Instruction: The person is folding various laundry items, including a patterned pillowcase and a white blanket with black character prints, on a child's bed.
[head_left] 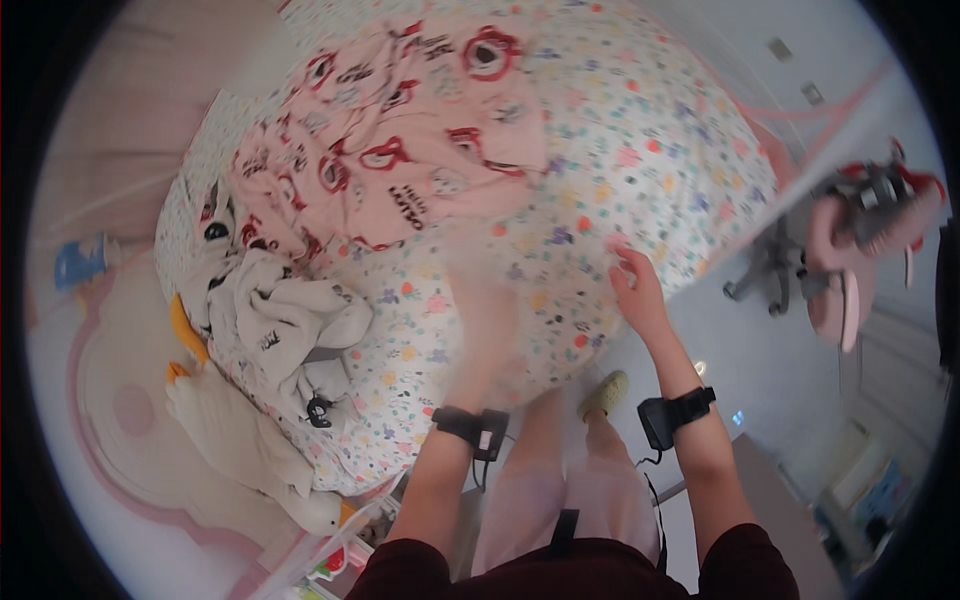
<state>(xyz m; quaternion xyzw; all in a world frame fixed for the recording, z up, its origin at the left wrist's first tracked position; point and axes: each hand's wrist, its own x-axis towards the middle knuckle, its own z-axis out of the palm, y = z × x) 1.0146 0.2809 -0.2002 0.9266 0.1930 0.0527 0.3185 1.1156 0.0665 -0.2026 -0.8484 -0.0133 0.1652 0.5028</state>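
Observation:
A floral-patterned white sheet [690,160] covers the bed in front of me. My left hand [485,300] is over its near part, smeared by motion, so its fingers cannot be made out. To the right, near the bed's edge, my right hand [637,290] has its thumb and fingers curved and apart, with nothing visible between them. Whether it touches the sheet is unclear. A rumpled pink blanket [440,165] with red and black prints lies on the far left part of the bed. Nearer on the left is a bunched white cloth [275,310] with dark prints.
A white goose plush [235,435] lies against the pale, pink-edged headboard [130,400] on the left. A blue package [82,263] rests by it. On the right stands a pink swivel chair [835,280]. A slipper [604,394] is on my foot beside the bed.

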